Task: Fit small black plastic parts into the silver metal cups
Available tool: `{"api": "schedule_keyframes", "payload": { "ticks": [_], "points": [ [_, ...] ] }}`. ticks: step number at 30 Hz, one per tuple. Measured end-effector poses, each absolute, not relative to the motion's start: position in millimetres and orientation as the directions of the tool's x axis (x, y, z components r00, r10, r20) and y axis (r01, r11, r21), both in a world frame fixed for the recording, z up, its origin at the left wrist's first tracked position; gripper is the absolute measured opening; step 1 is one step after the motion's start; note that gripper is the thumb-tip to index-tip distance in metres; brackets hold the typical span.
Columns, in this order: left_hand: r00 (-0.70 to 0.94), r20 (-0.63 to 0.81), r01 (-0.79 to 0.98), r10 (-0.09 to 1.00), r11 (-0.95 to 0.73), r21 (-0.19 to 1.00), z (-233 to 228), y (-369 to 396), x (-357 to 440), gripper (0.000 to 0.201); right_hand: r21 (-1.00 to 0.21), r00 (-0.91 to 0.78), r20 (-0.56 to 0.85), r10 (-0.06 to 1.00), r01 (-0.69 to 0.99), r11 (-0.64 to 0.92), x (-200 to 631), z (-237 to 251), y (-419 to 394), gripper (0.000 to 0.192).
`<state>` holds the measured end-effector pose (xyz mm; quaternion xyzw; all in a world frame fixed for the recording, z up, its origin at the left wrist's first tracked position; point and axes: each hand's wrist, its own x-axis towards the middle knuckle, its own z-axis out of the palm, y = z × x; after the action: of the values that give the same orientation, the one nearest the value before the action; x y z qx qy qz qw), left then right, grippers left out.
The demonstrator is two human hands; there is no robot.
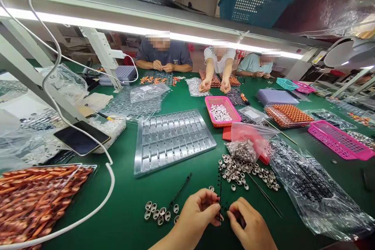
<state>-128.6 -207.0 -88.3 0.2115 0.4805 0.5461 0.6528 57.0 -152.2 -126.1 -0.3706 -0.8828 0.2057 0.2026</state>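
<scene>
Black and slender, a toothed strip is standing nearly upright, and the left hand's thumb and fingers are pinching it near its lower end! The right hand is hovering just beside it, thumb and forefinger almost meeting; whether they're gripping a tiny part, I can't tell. Left of the fingers, some metal cups are lying near a second black strip; to the right, slim tweezers are resting aslant. Beyond the fingertips, a bigger heap of cups is spreading beside a clear bag. Farther off, a clear tray is lying ahead-left, a pink basket is holding white pieces, and a co-worker's hands are reaching out behind it.
</scene>
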Motion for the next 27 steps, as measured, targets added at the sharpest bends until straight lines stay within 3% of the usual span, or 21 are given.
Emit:
{"api": "schedule_keyframes", "payload": {
  "ticks": [13, 21, 27],
  "points": [
    [-0.077, -0.398, -0.503, 0.914, 0.309, 0.807, -87, -207, -129, 0.034, -0.542, -0.621, 0.223, 0.752, 0.562, 0.625, 54, -125, -154, 0.019],
    [-0.073, -0.42, -0.484, 0.905, 0.336, 0.808, -87, -207, -133, 0.032, -0.625, -0.606, 0.078, 0.792, 0.589, 0.512, 53, -102, -161, 0.018],
    [-0.071, -0.423, -0.433, 0.903, 0.355, 0.829, -88, -208, -134, 0.03, -0.678, -0.589, 0.107, 0.801, 0.546, 0.492, 51, -99, -165, 0.014]
  ]
}}
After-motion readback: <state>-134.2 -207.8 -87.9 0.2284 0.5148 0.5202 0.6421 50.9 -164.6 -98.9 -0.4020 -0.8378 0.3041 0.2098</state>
